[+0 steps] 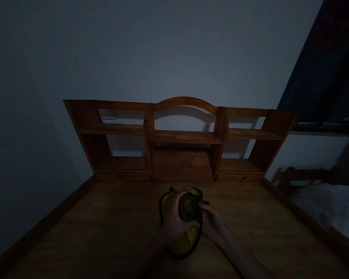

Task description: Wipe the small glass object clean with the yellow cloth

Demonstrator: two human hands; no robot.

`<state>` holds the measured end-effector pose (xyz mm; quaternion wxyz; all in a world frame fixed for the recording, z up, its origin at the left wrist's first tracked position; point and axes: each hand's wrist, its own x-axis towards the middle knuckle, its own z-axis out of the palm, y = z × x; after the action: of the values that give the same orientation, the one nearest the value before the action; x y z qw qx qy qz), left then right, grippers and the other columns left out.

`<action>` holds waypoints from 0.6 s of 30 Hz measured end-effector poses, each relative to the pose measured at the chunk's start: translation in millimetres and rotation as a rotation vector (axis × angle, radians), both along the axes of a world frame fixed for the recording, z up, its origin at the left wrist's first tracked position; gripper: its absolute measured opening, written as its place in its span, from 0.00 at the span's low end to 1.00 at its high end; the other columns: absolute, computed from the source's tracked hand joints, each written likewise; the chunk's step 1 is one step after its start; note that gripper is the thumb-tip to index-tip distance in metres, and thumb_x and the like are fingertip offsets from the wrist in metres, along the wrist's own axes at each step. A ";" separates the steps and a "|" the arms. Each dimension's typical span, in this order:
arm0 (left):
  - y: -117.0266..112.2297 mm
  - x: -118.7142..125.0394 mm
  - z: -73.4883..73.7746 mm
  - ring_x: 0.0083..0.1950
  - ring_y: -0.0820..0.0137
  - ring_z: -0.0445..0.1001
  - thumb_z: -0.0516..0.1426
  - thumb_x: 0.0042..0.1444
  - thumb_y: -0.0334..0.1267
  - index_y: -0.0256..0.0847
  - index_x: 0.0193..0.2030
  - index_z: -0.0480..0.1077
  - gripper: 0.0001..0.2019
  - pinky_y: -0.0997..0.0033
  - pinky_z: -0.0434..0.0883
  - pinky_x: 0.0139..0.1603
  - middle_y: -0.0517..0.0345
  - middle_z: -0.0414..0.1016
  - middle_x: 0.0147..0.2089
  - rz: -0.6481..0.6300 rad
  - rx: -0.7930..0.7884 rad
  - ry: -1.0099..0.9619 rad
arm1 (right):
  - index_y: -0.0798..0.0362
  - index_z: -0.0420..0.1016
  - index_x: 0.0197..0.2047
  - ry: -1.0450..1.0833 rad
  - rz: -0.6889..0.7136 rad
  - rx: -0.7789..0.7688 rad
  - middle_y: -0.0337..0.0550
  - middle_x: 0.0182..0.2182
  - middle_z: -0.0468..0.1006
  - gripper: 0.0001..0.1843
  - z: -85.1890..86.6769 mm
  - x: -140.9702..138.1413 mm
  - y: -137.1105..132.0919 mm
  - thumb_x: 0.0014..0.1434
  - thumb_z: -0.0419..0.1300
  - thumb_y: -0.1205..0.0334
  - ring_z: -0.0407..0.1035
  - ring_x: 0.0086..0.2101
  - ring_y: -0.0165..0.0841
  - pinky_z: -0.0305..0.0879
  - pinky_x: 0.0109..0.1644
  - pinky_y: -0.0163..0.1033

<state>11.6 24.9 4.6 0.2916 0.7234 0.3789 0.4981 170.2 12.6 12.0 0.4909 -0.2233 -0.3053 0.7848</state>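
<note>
In the head view, a yellow pouch-like piece with black edging [182, 246] is in front of me, low over the wooden desk. Against it sits a dark, round, shiny thing [189, 205], like a small glass or cup; dim light hides its exact kind. My left hand [174, 221] curls around this round thing from the left, thumb below and fingers above. On the other side, my right hand [211, 221] is closed at the yellow piece's right edge, close to the round thing. Its far fingers are partly hidden.
The wooden desktop [110, 217] spreads under both hands. Along its back stands a wooden shelf unit [184, 136] against the wall. A raised rim [296, 221] borders the right side, with pale fabric [331, 205] beyond it. The room is dim.
</note>
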 end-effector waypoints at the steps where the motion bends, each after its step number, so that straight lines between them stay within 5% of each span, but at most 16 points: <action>1: 1.0 -0.7 -0.6 0.63 0.51 0.57 0.71 0.31 0.40 0.43 0.60 0.54 0.47 0.49 0.57 0.62 0.45 0.58 0.62 -0.046 -0.019 -0.032 | 0.54 0.72 0.48 -0.002 0.014 -0.011 0.46 0.46 0.77 0.17 -0.6 0.4 -0.3 0.55 0.58 0.57 0.71 0.46 0.40 0.63 0.50 0.44; 7: -3.7 -3.3 7.1 0.58 0.55 0.65 0.69 0.37 0.44 0.43 0.60 0.52 0.44 0.54 0.64 0.58 0.45 0.63 0.59 -0.246 -0.106 -0.163 | 0.55 0.74 0.46 -0.011 0.039 0.013 0.46 0.42 0.80 0.18 -2.3 4.2 1.1 0.54 0.62 0.55 0.73 0.43 0.39 0.65 0.48 0.42; 18: -4.4 -3.9 -1.9 0.56 0.57 0.68 0.69 0.33 0.38 0.43 0.58 0.56 0.42 0.53 0.65 0.56 0.48 0.67 0.55 -0.010 0.055 0.013 | 0.58 0.78 0.27 -0.332 -0.240 -0.050 0.42 0.24 0.81 0.12 -4.5 18.0 2.3 0.45 0.70 0.57 0.73 0.24 0.30 0.66 0.29 0.31</action>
<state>7.7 20.5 2.7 0.2714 0.7361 0.3634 0.5024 188.1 15.0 7.5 0.5183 -0.3963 -0.3336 0.6805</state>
